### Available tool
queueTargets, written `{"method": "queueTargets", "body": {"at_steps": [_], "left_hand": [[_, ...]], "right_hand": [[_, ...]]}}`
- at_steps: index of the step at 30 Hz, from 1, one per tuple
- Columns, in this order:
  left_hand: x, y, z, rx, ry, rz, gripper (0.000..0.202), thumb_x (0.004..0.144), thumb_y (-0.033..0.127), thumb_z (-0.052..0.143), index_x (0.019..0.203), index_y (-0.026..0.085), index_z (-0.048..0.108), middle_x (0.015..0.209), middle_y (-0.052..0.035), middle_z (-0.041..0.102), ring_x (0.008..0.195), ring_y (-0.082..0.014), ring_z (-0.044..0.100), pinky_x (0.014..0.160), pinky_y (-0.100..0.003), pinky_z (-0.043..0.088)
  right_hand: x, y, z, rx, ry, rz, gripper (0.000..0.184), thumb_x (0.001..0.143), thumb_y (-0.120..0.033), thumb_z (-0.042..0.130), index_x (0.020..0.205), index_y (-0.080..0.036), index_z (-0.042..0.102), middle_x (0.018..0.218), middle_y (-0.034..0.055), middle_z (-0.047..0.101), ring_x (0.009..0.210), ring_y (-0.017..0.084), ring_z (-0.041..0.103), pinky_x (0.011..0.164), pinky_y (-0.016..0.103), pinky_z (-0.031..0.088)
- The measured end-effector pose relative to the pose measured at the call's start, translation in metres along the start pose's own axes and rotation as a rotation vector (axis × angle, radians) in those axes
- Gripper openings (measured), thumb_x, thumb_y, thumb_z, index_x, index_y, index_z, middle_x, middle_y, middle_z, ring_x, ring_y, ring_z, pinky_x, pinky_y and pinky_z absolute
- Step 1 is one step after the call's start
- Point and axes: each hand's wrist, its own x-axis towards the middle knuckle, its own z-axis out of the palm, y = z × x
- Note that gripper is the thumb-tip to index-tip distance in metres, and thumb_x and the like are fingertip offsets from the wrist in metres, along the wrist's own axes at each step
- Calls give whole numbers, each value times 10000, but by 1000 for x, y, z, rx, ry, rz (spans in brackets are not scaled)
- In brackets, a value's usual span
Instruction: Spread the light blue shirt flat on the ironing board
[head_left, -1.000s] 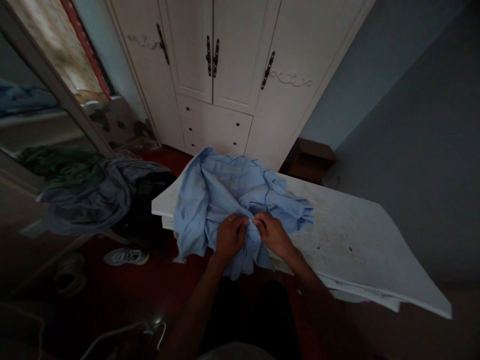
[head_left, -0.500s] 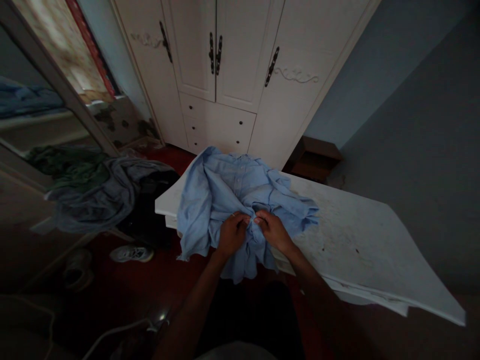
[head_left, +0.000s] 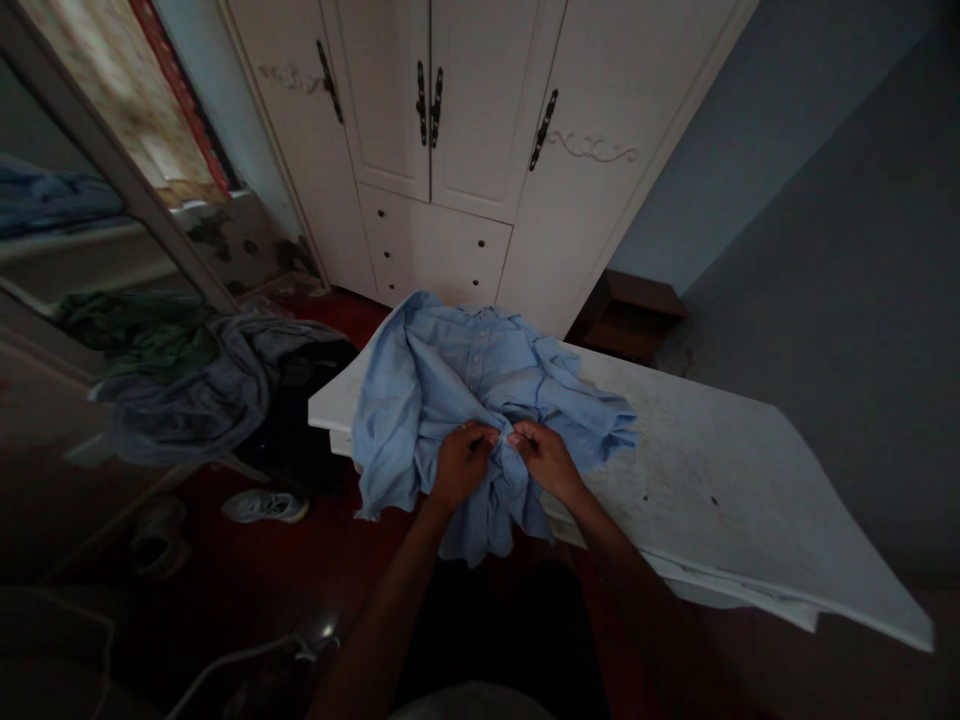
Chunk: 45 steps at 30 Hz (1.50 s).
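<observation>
A light blue button-up shirt point(head_left: 450, 370) lies spread on a white table point(head_left: 697, 450), its collar toward the wardrobe and its lower hem hanging over the near edge. My left hand point(head_left: 463, 465) pinches the front of the shirt near the button line, fingers closed. Close beside it, my right hand point(head_left: 547, 460) grips the same front from the other side. The fingertips of both hands almost meet at the fabric. Whether a button sits between them is too small to make out.
Behind the table stands a white wardrobe point(head_left: 472, 120) with dark handles. Grey clothing point(head_left: 187, 400) and green clothing point(head_left: 150, 340) are piled at the left. A sneaker point(head_left: 266, 506) and a white cable point(head_left: 232, 660) lie on the red floor. A brown cabinet point(head_left: 637, 305) stands behind the table's right part.
Almost nothing differs. Both hands stay at the same spot on the shirt front, and the view has shifted very slightly.
</observation>
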Motion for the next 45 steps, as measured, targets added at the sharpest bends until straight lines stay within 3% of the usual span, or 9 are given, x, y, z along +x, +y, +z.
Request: {"method": "queueTargets", "body": {"at_steps": [5, 13, 21, 26, 31, 35, 39, 42, 45], "left_hand": [[1, -1, -3, 8, -65, 11, 228, 868, 239, 493, 789, 171, 696, 740, -15, 625, 736, -144, 571, 725, -267, 419], [2, -2, -10, -286, -47, -81, 233, 825, 327, 550, 766, 145, 683, 752, -27, 620, 718, -134, 548, 701, -251, 426], [1, 1, -6, -244, 20, -88, 221, 796, 325, 559, 699, 164, 676, 699, -14, 595, 690, -133, 527, 688, -257, 415], [-8, 7, 4, -367, -26, -118, 286, 802, 422, 567, 746, 157, 657, 679, -12, 589, 642, -127, 501, 628, -248, 416], [-9, 6, 6, -418, -12, -129, 270, 797, 423, 587, 763, 161, 639, 691, -3, 580, 670, -122, 499, 671, -250, 430], [-15, 1, -12, -500, -9, -198, 333, 786, 490, 606, 778, 157, 619, 684, -3, 548, 651, -119, 481, 617, -235, 404], [-32, 8, -45, -349, -45, -199, 306, 829, 451, 566, 755, 158, 613, 699, -8, 562, 669, -125, 505, 634, -237, 407], [-39, 21, -65, -105, -130, -119, 256, 864, 371, 532, 753, 172, 650, 737, -18, 614, 704, -140, 548, 666, -252, 422], [-33, 35, -71, 111, -30, -38, 221, 882, 308, 515, 779, 182, 665, 792, -31, 646, 744, -152, 574, 699, -269, 431]], "right_hand": [[5, 4, 0, 37, -60, 35, 245, 811, -352, 475, 615, -212, 427, 580, -14, 386, 563, 143, 395, 549, 251, 291], [10, 1, 3, 195, -120, 35, 253, 833, -396, 501, 670, -203, 506, 593, -21, 419, 548, 125, 412, 531, 237, 298], [5, 2, 8, 81, -15, 0, 287, 833, -349, 482, 588, -212, 421, 535, -23, 396, 512, 126, 395, 498, 241, 288], [10, 16, 17, 29, 185, 71, 188, 754, -331, 537, 632, -190, 558, 603, 7, 583, 579, 147, 524, 569, 258, 390], [9, 19, 10, 197, 82, 74, 280, 793, -427, 532, 708, -172, 612, 651, 15, 609, 607, 144, 552, 580, 254, 417], [-1, 20, -5, 267, 87, 115, 328, 785, -496, 582, 702, -179, 587, 560, -18, 515, 521, 124, 485, 503, 238, 381], [-11, 21, -24, 258, 25, 142, 318, 797, -488, 581, 701, -184, 576, 565, -14, 527, 512, 130, 509, 505, 251, 412], [-12, 10, -35, 152, -20, 81, 251, 794, -428, 607, 819, -179, 619, 719, 28, 627, 644, 163, 597, 589, 281, 467], [-5, -13, -38, 37, 16, -38, 272, 819, -370, 616, 1013, -181, 629, 993, 82, 669, 859, 192, 635, 692, 302, 490]]}}
